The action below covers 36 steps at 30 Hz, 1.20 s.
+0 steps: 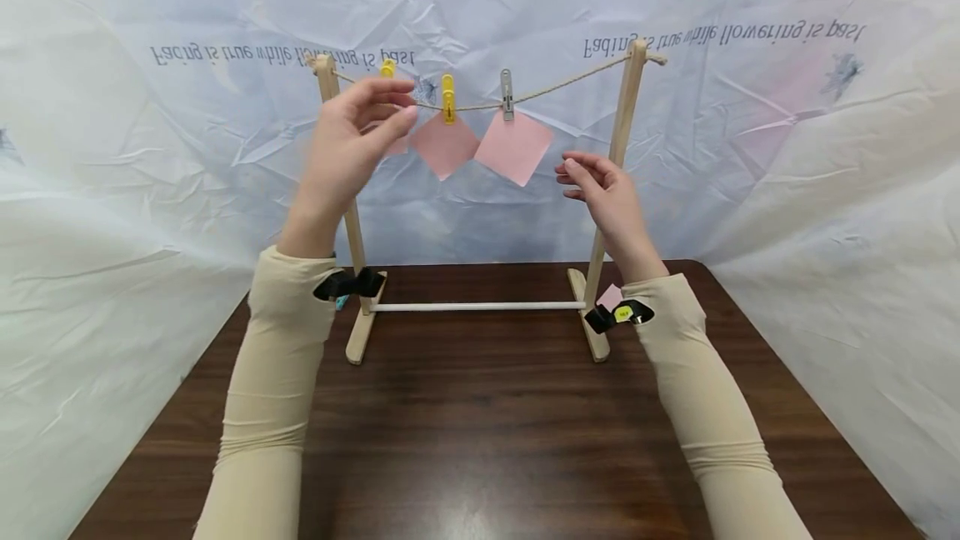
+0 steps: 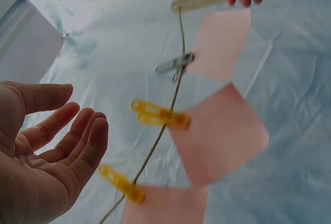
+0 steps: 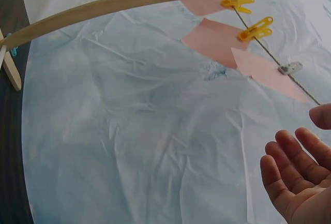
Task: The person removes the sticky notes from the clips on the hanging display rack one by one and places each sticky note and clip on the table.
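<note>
Three pink paper squares hang from a twine line (image 1: 573,77). A grey clothespin (image 1: 507,94) clips the right square (image 1: 517,148), and a yellow clothespin (image 1: 448,102) clips the middle square (image 1: 445,148). Another yellow clothespin (image 2: 121,183) holds the left square (image 2: 165,206), which my left hand partly covers in the head view. My left hand (image 1: 348,132) is raised near that left clip, fingers loosely bent, thumb apart, holding nothing. To the right of the grey-clipped square, my right hand (image 1: 611,198) hovers empty in front of the right post, its fingers relaxed.
The line is tied between two wooden posts, left (image 1: 354,232) and right (image 1: 628,107), joined low down by a white rod (image 1: 480,307). Another pink paper (image 1: 611,297) lies by the right foot. A small teal item (image 1: 342,302) is beside the left foot. White printed cloth surrounds the brown table (image 1: 465,415).
</note>
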Available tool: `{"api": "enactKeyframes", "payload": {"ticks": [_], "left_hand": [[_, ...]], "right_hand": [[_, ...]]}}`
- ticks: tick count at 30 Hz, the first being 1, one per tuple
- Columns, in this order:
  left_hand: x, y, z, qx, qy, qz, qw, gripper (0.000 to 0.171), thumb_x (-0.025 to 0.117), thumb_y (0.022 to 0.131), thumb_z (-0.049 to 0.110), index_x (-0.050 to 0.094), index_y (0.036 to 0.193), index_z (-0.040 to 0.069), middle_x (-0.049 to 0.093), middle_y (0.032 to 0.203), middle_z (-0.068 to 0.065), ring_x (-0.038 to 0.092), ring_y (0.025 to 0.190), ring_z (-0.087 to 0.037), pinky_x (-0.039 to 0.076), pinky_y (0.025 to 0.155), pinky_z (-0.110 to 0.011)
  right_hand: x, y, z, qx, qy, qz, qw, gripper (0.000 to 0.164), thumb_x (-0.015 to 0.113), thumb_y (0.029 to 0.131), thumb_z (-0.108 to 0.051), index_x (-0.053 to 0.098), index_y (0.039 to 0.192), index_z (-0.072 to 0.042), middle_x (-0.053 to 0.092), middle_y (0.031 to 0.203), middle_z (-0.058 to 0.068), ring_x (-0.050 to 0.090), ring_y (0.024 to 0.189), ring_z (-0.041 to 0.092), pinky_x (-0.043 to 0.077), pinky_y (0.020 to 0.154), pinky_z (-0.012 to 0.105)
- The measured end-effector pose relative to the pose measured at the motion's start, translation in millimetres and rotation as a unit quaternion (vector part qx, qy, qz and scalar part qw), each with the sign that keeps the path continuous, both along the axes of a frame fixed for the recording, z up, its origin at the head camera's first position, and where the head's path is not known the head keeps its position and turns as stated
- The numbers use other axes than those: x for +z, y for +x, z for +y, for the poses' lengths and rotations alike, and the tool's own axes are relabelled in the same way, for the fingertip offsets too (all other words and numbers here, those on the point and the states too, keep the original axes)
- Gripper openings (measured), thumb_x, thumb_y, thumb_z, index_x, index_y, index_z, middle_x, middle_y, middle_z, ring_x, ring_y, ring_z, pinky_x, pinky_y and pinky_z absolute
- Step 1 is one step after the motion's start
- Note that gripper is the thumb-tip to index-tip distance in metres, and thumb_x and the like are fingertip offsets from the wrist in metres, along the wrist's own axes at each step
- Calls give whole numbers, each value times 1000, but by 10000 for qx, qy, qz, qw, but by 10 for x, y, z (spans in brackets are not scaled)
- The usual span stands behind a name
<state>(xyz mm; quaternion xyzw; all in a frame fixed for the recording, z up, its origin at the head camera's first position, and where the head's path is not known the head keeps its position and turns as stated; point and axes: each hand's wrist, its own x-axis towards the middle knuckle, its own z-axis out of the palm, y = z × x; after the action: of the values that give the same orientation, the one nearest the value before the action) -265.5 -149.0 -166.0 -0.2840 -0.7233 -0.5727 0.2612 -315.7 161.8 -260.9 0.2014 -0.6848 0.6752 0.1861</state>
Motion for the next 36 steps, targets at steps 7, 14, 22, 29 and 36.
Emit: {"api": "enactKeyframes", "payload": {"ticks": [7,14,22,29,36], "left_hand": [[77,-77,456,-563,-532,-13,9970,37,69,97,13,62,133,5,64,119,-12,63,110,-20,50,96,-31],[104,-198,733,-787,-837,30,9934,40,68,98,18,59,136,7,63,124,-8,63,113,-18,50,98,-29],[151,-293,832,-645,-638,-231,9956,41,68,98,20,59,137,11,61,128,-6,60,116,-17,50,96,-30],[216,-401,843,-619,-384,-327,9968,40,68,98,17,59,136,11,60,131,-5,59,120,-16,49,97,-27],[247,-482,854,-532,-351,-327,9974,39,68,97,15,60,135,10,60,131,-6,58,120,-17,49,96,-28]], "right_hand": [[75,-35,-176,70,277,-123,9995,44,66,100,-29,60,134,-2,65,126,16,63,112,23,54,92,32],[153,-106,-327,57,348,-168,9992,43,68,99,-26,60,134,-2,67,121,13,65,107,21,55,91,36],[126,-195,-335,36,272,-131,9995,32,67,99,-19,64,124,1,70,105,7,66,97,18,56,89,35],[125,-248,-353,-127,295,-143,9994,24,65,99,-16,66,115,2,70,98,6,67,92,17,56,87,35],[141,-239,-357,-134,315,-198,9992,19,65,100,-14,65,110,1,70,97,6,66,92,18,55,89,40]]}}
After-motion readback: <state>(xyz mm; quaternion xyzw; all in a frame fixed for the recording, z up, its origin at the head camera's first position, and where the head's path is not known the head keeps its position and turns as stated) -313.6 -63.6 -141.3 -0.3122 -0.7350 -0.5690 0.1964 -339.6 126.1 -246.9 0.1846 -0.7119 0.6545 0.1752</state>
